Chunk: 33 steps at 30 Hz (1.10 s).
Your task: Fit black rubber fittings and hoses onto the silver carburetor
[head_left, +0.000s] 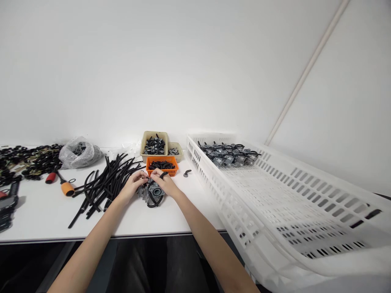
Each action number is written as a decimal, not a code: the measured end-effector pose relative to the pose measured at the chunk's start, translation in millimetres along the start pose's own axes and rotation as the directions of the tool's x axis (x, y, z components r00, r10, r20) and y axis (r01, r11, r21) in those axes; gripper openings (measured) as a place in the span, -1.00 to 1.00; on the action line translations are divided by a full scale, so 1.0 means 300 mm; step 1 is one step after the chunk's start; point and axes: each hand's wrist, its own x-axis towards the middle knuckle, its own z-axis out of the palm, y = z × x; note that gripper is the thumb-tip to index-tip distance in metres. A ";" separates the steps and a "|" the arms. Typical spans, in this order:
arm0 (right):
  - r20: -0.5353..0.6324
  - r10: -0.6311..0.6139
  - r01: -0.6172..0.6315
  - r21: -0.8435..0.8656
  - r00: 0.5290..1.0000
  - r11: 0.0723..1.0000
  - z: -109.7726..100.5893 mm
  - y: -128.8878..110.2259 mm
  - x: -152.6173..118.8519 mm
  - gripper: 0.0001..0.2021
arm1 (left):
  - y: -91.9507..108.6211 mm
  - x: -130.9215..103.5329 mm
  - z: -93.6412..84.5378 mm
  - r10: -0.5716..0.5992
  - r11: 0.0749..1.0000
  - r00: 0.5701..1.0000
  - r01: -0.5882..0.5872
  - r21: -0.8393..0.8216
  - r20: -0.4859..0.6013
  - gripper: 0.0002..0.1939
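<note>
A grey metal carburetor (157,191) with a round bore and a looped black rubber hose (155,203) rests at the middle of the white table, partly hidden by my fingers. My left hand (136,183) pinches at its upper left side, the fingertips pressed together. My right hand (165,183) closes over its upper right, with its fingertips meeting the left ones; a black hose end (164,174) sticks out by the knuckles. Whatever small piece lies between the fingertips is hidden. Just behind the hands stands an orange basket (174,171) of short black rubber pieces.
Loose black hoses (106,185) spread left, near an orange-handled tool (67,189), a red handle (50,178) and a plastic bag (69,156). Beige bins (142,152) of parts stand behind. A small elbow piece (187,173) lies right, beside a large white crate (214,185) holding several carburetors (227,156).
</note>
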 end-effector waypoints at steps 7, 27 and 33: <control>-0.005 -0.024 0.024 0.005 1.000 1.000 0.002 0.008 0.002 -0.77 | 0.014 -0.005 0.006 0.004 1.000 1.000 -0.004 0.003 -0.005 -0.84; -0.001 -0.047 0.047 -0.016 0.999 0.999 0.003 0.018 0.002 -0.77 | 0.003 -0.005 -0.002 -0.015 1.000 1.000 0.015 0.008 -0.005 -0.84; -0.003 -0.048 0.048 -0.015 0.999 0.999 0.003 0.020 0.004 -0.76 | -0.007 -0.001 -0.005 -0.011 1.000 1.000 0.011 0.015 -0.003 -0.85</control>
